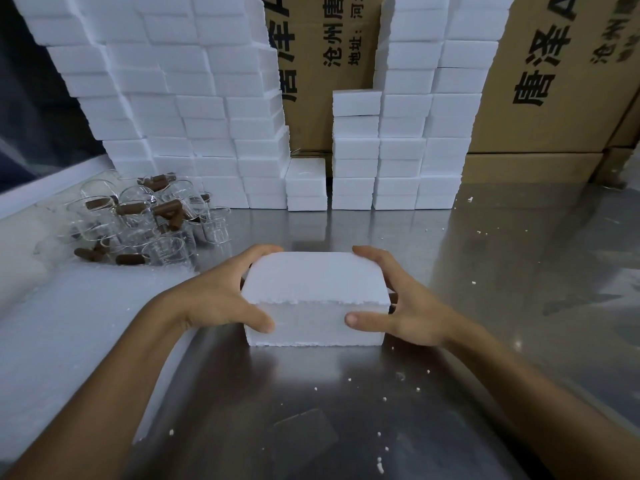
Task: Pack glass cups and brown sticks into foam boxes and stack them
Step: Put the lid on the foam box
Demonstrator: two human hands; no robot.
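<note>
A closed white foam box [314, 299] stands on the steel table in front of me, its lid seated on the base. My left hand [221, 296] grips its left side, thumb on the front face and fingers over the back top edge. My right hand [405, 306] grips the right side the same way. A heap of glass cups [149, 223] mixed with brown sticks [168, 207] lies at the left rear of the table.
Tall stacks of foam boxes [194, 109] rise behind the cups, with lower stacks [401, 143] to the right. Printed cardboard cartons [547, 81] stand behind them. The steel table [485, 271] carries scattered foam crumbs. A white foam sheet [62, 327] lies at the left.
</note>
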